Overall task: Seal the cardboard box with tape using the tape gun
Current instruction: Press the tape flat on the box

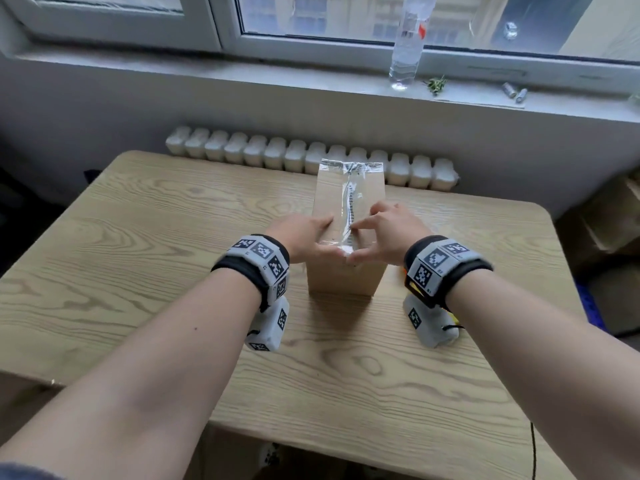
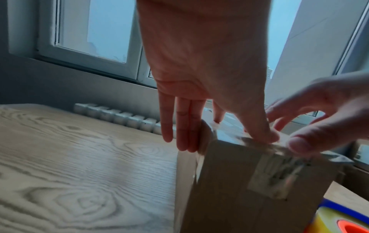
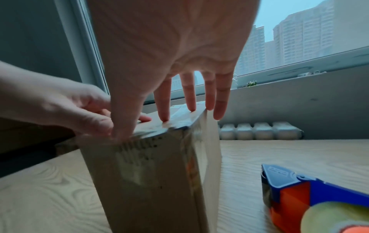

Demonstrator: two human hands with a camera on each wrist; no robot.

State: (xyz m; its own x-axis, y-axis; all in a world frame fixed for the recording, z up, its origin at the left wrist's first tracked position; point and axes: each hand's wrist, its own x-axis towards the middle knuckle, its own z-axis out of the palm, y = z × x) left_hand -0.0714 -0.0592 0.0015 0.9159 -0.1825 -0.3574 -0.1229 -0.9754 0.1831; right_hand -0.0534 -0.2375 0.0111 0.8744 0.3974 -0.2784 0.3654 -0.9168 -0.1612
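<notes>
A tall cardboard box [image 1: 346, 282] stands in the middle of the wooden table [image 1: 138, 237]. Clear tape [image 1: 348, 202] runs along its top seam and folds down the near face [image 2: 275, 176]. My left hand [image 1: 304, 237] lies at the box's near left top corner, fingers [image 2: 183, 126] straight down the left side and thumb pressing the tape at the near edge. My right hand [image 1: 388, 233] mirrors it, with straight fingertips [image 3: 164, 113] touching the top and thumb beside the left thumb. The blue and orange tape gun [image 3: 311, 193] lies on the table right of the box, untouched.
A radiator [image 1: 311, 157] runs behind the table's far edge. On the windowsill stand a clear water bottle [image 1: 408, 43] and small batteries [image 1: 514, 91]. Stacked cardboard [image 1: 609, 216] sits on the floor to the right.
</notes>
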